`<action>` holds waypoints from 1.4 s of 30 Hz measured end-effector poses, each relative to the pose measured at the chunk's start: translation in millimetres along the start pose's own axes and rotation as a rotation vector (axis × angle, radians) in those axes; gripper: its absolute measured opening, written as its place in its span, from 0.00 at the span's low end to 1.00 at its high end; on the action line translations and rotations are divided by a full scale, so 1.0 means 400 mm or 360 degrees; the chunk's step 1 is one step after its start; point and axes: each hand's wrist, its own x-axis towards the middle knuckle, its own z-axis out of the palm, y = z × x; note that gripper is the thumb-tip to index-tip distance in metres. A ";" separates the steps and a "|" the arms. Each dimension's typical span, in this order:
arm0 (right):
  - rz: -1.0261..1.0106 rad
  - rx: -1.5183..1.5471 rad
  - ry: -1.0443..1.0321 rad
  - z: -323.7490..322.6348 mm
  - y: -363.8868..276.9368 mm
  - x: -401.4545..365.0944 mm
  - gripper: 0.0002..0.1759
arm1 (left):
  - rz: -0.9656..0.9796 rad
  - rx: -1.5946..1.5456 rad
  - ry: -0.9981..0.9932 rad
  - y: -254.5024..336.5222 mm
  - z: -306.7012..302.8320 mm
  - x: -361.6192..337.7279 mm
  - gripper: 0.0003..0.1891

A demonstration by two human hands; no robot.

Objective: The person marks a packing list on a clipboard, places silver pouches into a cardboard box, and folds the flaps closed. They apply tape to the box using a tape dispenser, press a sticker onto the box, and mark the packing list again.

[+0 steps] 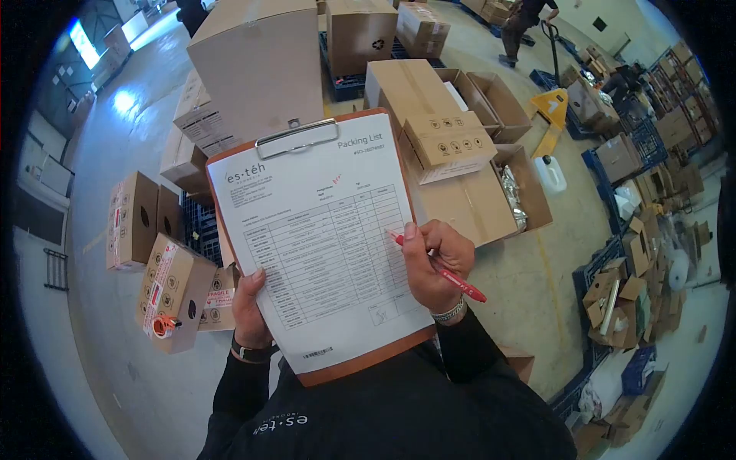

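A brown clipboard (pixel 337 374) with a metal clip is tilted in front of my chest, bearing a printed packing list (pixel 307 165). My left hand (pixel 251 310) grips the clipboard's left edge, thumb on top of the paper; its other fingers are hidden beneath. In my right hand (pixel 438 264) is a red pen (pixel 460 284), pinched with its tip close to the right columns of the table. Red marks show near the top of the sheet. Below the table are a small stamp-like box at the right and a barcode at the bottom.
Cardboard boxes (pixel 261 61) stand beyond the clipboard, some on blue pallets (pixel 201 230). Orange tape (pixel 163 326) lies on a box at left. A yellow pallet jack (pixel 550 115) and white jerrycan (pixel 550 175) are at right. Another person (pixel 521 27) stands at the back.
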 end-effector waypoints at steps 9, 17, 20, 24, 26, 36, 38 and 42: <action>0.0018 0.0092 0.0373 0.009 0.032 -0.030 0.09 | -0.0087 0.0099 0.0003 0.009 0.009 0.007 0.23; 0.0117 0.0008 0.0456 0.054 -0.021 -0.023 0.18 | -0.0295 -0.0187 -0.0183 0.037 -0.018 0.031 0.22; 0.0097 -0.0037 0.0462 0.079 -0.029 -0.038 0.17 | -0.0293 -0.0228 -0.0225 0.062 -0.043 0.030 0.22; 0.0061 -0.0090 0.0460 0.136 -0.066 -0.042 0.19 | -0.0317 -0.0351 -0.0278 0.105 -0.083 0.022 0.22; 0.0059 -0.0122 0.0450 0.186 -0.094 -0.052 0.19 | -0.0349 -0.0369 -0.0298 0.145 -0.126 0.013 0.22; 0.0105 -0.0197 0.0588 0.355 -0.191 -0.101 0.19 | -0.0452 -0.0330 -0.0390 0.264 -0.256 -0.008 0.26; 0.0052 -0.0206 0.0564 0.375 -0.204 -0.105 0.19 | -0.0474 -0.0321 -0.0395 0.284 -0.267 -0.013 0.26; 0.0040 -0.0278 0.0540 0.401 -0.221 -0.112 0.19 | -0.0459 -0.0323 -0.0409 0.297 -0.290 -0.019 0.26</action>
